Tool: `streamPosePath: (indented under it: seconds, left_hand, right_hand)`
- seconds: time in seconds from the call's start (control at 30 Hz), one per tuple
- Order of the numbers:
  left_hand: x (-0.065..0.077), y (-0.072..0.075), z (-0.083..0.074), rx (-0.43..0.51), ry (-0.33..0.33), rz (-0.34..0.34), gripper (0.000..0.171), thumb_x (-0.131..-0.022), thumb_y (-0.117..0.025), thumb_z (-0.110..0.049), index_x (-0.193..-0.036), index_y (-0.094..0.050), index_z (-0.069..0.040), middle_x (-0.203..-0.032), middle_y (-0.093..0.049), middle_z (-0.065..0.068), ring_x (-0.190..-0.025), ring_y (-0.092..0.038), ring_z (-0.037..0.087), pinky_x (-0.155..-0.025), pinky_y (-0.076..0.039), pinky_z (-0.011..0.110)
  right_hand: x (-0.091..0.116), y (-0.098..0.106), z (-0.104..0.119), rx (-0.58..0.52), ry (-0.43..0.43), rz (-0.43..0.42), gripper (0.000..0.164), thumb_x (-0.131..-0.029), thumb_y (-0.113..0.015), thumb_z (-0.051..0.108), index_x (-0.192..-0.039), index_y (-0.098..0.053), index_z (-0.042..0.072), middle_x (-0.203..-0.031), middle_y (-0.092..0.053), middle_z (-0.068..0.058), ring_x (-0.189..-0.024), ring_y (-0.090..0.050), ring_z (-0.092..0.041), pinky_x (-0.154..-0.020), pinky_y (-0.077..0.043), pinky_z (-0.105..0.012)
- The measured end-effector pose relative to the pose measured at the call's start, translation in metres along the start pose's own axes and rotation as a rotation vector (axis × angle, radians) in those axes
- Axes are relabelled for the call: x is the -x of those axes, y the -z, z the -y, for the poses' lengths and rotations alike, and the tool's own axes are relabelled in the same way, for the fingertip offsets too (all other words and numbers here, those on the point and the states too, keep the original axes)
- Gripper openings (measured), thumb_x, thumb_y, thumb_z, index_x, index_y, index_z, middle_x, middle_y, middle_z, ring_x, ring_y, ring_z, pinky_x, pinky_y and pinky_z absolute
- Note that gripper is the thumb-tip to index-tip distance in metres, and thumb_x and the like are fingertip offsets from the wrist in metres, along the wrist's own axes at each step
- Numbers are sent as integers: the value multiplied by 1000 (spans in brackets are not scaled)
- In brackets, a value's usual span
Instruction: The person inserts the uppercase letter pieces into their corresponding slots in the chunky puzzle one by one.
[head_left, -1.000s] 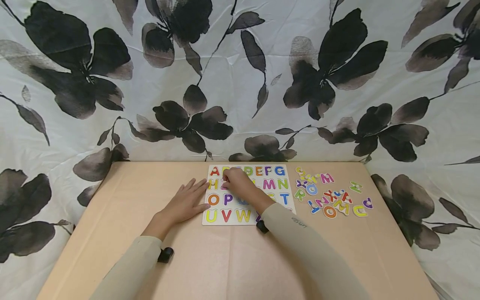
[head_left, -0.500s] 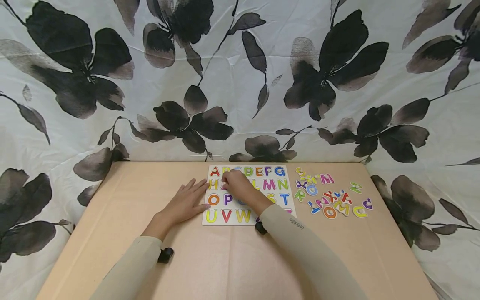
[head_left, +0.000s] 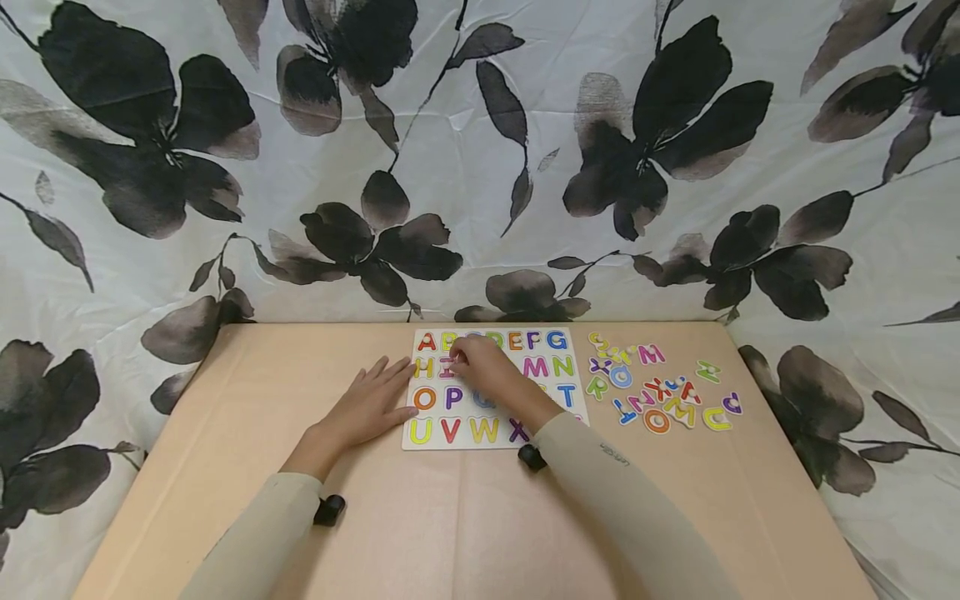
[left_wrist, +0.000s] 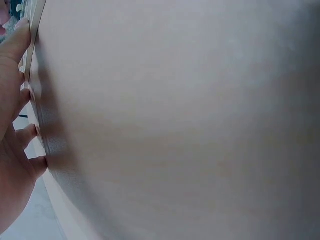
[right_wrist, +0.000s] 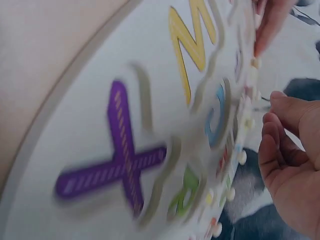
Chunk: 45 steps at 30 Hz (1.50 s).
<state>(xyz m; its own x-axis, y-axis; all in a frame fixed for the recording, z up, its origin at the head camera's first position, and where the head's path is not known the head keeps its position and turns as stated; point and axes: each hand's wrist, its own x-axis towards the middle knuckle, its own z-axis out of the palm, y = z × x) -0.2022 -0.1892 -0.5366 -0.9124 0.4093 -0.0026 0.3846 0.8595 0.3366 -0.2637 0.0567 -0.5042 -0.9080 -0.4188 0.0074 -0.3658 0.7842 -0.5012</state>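
A white alphabet puzzle board [head_left: 491,442] with coloured letters lies at the table's far side. My left hand [head_left: 367,404] rests flat at its left edge, fingers straight and spread; the left wrist view shows the fingertips [left_wrist: 37,162] low along an edge. Over the board's second row, my right hand [head_left: 483,367] hovers beside the pink letter I [head_left: 444,367]. In the right wrist view the right hand [right_wrist: 292,150] has loosely bent fingers, thumb near index, with nothing seen between them. The purple X [right_wrist: 122,155] and yellow W [right_wrist: 190,47] show below. The right hand and forearm hide several middle letters.
Loose letter pieces, among them a pink M [head_left: 651,354], an orange O [head_left: 657,421] and a yellow U [head_left: 717,419], are scattered right of the board. Small knobs [right_wrist: 242,157] stand up from the board. Behind the table [head_left: 450,517] hangs a floral cloth [head_left: 480,167].
My right hand has drawn slightly to the right from the letter I, uncovering more of it, and its fingers have loosened a little. The left hand stays at the board's edge.
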Motion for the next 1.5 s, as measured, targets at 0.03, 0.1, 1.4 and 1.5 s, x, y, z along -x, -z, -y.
streamPosePath:
  seconds: [0.03, 0.1, 1.4, 1.5]
  left_hand:
    - [0, 1, 0, 2, 1, 2, 79, -97, -67, -51, -161, -39, -14, -169, -33, 9, -156, -21, 46, -121, -19, 74]
    - [0, 1, -1, 2, 2, 3, 79, -97, -67, -51, -161, -39, -14, -169, -33, 9, -156, -21, 46, -121, -19, 74]
    - [-1, 0, -2, -1, 3, -2, 79, -97, -67, -51, -161, -39, -14, -169, -32, 8, -157, -21, 46, -121, -19, 73]
    - [-1, 1, -2, 3, 1, -6, 79, -97, -68, -50, -161, -39, -14, -169, -33, 9, -156, -21, 47, -121, -19, 73]
  right_hand:
    - [3, 4, -3, -11, 12, -10, 15, -98, -72, 21, -111, -74, 13, -92, -61, 2, -83, -57, -13, -72, -51, -23]
    - [10, 12, -9, -42, 30, -23, 16, -98, -72, 19, -113, -74, 12, -92, -63, 2, -84, -57, -14, -75, -52, -24]
    - [170, 141, -236, 61, -305, -152, 29, -100, -70, 19, -119, -69, -2, -105, -67, -18, -95, -62, -32, -80, -55, -45]
    - [174, 141, -246, 76, -343, -150, 31, -99, -71, 19, -118, -67, -6, -102, -67, -20, -93, -61, -34, -82, -56, -48]
